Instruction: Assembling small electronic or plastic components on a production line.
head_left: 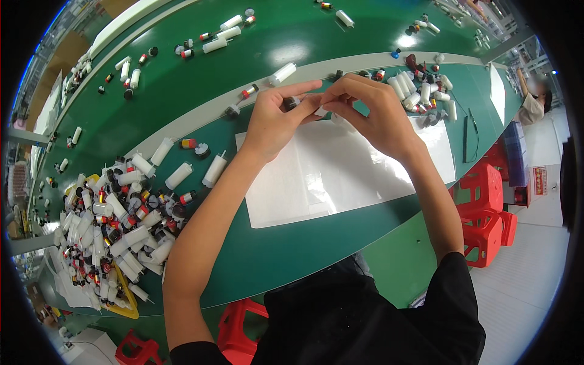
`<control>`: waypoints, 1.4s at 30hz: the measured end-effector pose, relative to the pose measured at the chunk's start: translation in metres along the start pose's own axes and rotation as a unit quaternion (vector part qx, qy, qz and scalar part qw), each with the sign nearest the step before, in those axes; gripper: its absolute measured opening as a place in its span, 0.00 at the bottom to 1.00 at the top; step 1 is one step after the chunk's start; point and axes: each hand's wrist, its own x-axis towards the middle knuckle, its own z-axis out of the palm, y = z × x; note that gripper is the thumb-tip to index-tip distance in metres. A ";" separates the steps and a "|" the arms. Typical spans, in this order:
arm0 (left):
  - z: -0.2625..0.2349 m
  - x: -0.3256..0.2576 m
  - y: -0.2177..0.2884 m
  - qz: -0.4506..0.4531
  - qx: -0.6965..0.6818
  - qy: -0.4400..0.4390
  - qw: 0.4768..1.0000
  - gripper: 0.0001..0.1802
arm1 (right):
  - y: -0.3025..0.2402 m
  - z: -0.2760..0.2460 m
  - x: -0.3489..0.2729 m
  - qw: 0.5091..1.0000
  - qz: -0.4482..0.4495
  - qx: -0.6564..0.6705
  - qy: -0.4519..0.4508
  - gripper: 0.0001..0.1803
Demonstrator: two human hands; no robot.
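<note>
My left hand (271,120) and my right hand (376,115) meet above the far edge of a white sheet (316,176). A dark, round cap-like part (292,102) shows between the thumb and forefinger of my left hand. The fingertips of my right hand pinch a small white piece (321,111), close against the left fingertips. Below the right fingers, a pale, translucent part (342,123) is partly hidden, and I cannot tell whether it is held. A white cylinder (282,74) and a red-and-black small part (249,91) lie just beyond my left hand.
At the left, a yellow tray (126,298) is heaped with white cylinders and small red-and-black parts. Another pile (420,90) lies at the back right, near tweezers-like black tool (471,134). Beyond a pale rim runs a green surface (292,36) with scattered parts. Red stools (483,188) stand right.
</note>
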 end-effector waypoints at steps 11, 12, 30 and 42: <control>0.007 -0.007 -0.003 0.015 0.101 -0.030 0.994 0.20 | 0.015 -0.001 -0.003 0.988 0.100 0.116 0.020 0.06; 0.014 -0.008 -0.001 0.019 0.143 -0.013 0.989 0.21 | 0.017 -0.006 -0.007 0.981 0.119 0.153 0.016 0.06; 0.020 -0.005 0.013 0.077 0.085 -0.104 0.988 0.26 | 0.021 -0.015 -0.014 0.863 0.258 0.420 -0.111 0.25; 0.011 -0.002 0.017 0.092 0.273 -0.059 0.956 0.18 | 0.113 -0.129 -0.019 0.938 0.295 0.170 0.061 0.23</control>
